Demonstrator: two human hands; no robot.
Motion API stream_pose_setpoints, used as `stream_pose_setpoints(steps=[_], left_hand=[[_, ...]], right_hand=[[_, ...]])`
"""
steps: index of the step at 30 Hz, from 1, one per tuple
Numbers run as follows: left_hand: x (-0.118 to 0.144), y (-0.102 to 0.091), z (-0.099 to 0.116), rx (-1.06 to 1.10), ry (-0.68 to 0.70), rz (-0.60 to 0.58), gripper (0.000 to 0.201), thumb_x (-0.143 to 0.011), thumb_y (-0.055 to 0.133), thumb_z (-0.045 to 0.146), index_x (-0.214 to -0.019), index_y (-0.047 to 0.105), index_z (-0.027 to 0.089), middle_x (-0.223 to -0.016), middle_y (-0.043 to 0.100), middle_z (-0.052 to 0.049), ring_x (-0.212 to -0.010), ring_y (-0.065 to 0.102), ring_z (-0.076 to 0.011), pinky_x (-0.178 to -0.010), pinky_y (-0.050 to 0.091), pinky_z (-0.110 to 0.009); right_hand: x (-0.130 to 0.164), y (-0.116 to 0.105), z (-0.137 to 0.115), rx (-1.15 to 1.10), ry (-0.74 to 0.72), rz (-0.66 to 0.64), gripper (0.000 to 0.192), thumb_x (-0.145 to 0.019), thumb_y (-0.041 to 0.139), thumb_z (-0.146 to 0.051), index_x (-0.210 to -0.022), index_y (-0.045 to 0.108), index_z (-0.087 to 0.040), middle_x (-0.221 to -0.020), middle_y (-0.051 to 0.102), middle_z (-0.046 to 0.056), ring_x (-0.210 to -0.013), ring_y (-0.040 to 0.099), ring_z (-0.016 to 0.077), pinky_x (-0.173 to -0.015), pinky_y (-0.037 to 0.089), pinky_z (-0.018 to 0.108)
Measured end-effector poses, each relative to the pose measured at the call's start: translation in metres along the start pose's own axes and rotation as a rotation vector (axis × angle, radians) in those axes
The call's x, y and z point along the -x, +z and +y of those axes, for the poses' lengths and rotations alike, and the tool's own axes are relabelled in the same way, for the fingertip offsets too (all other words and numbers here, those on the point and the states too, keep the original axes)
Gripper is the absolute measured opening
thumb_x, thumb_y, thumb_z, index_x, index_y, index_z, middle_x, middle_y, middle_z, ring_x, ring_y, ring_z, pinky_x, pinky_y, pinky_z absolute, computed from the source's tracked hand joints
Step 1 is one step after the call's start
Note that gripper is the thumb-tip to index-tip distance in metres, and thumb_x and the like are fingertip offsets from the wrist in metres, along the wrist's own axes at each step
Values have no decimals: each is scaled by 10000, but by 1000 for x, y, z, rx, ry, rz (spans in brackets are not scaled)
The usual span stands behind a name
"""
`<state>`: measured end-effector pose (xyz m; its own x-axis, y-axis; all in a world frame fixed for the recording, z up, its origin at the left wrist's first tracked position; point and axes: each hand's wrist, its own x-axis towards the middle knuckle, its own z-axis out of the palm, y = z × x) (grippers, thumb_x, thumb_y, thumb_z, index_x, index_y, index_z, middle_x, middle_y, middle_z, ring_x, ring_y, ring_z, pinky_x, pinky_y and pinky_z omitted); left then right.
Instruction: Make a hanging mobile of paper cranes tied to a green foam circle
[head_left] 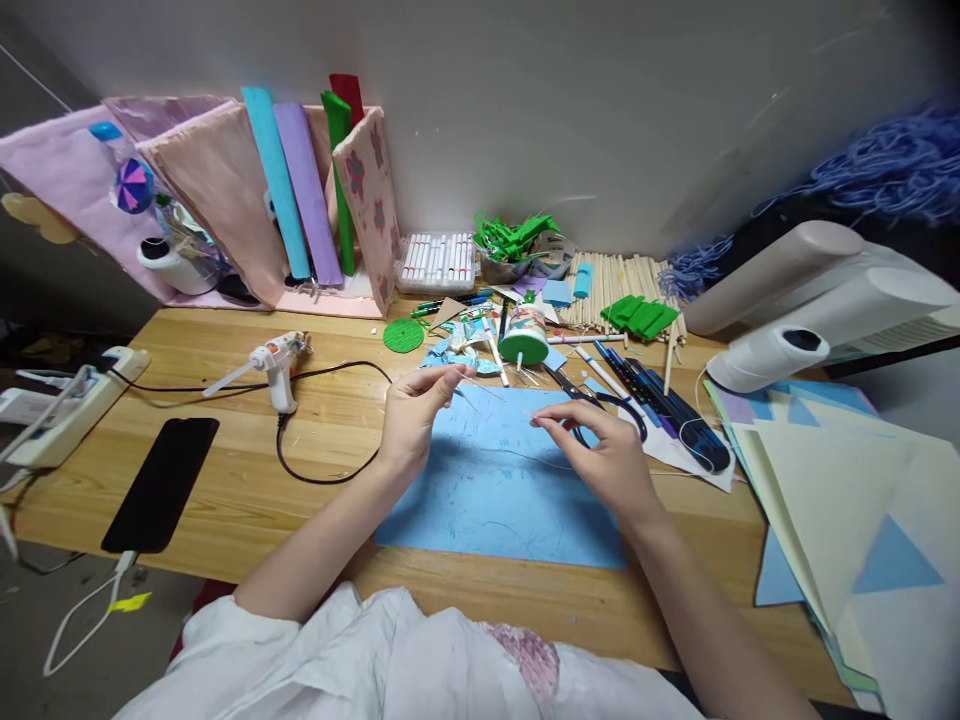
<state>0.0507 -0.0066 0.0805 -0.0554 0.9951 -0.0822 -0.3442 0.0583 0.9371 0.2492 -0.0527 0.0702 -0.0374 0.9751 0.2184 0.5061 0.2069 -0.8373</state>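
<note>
My left hand (415,415) is raised over a blue sheet (495,500), its thumb and forefinger pinched together. From that pinch a thin, pale, straight strand (486,387) sticks out to the right; whether it is a needle or thread I cannot tell. Level with it on the right, my right hand (600,445) also pinches, and a very fine white thread shows near its fingertips. More white thread (667,472) runs over the table to the right. Just behind my right hand lie black-handled scissors (637,415). The two hands are apart.
A glue gun (279,370) with its black cord and a phone (161,485) lie to the left. Behind are a green disc (403,335), a small green-based cup (525,345), a marker box (436,262) and wooden sticks (626,285). Papers (840,500) are stacked right.
</note>
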Motion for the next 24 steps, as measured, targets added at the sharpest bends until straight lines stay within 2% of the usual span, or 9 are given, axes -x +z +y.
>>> stream_pose_setpoints(steps=[4, 9, 12, 15, 18, 24], left_hand=[[-1, 2, 2, 73, -51, -24, 171, -622, 743, 344, -686, 713, 188, -689, 683, -10, -506, 404, -40, -501, 347, -170], [-3, 3, 3, 63, -60, -64, 203, -599, 755, 363, -632, 675, 179, -629, 653, 9, -512, 413, -47, -495, 334, -171], [-3, 5, 5, 52, -69, -98, 209, -617, 746, 361, -636, 661, 171, -628, 650, 8, -502, 398, -44, -487, 330, -172], [-2, 9, 8, 49, -70, -126, 209, -644, 730, 355, -648, 650, 162, -639, 646, 9, -476, 365, -33, -465, 315, -169], [-2, 15, 11, 67, -82, -154, 232, -648, 723, 372, -650, 637, 157, -640, 638, 9, -455, 340, -26, -449, 304, -172], [-3, 23, 14, 57, -78, -179, 271, -639, 720, 404, -630, 620, 152, -682, 654, -2, -452, 344, -20, -459, 324, -174]], right_hand=[[2, 11, 0, -24, 23, -57, 108, -818, 565, -258, -813, 665, -216, -821, 677, 16, -740, 594, 157, -681, 456, 284], [4, 23, 0, -65, 54, -111, 111, -815, 562, -246, -809, 669, -216, -797, 668, 18, -721, 591, 150, -655, 464, 271], [4, 29, 0, -103, 27, -98, 117, -810, 564, -253, -804, 677, -220, -826, 659, 39, -793, 597, 171, -657, 481, 280], [3, 33, 0, -143, -7, -64, 104, -798, 580, -243, -796, 683, -229, -958, 648, 59, -943, 584, 196, -809, 477, 344], [3, 37, 2, -251, 24, -67, 92, -799, 583, -223, -791, 675, -222, -1062, 643, 61, -1024, 576, 194, -930, 425, 390], [5, 44, 9, -547, 200, -147, 98, -755, 642, -268, -792, 668, -181, -877, 715, 69, -858, 664, 195, -833, 513, 363]])
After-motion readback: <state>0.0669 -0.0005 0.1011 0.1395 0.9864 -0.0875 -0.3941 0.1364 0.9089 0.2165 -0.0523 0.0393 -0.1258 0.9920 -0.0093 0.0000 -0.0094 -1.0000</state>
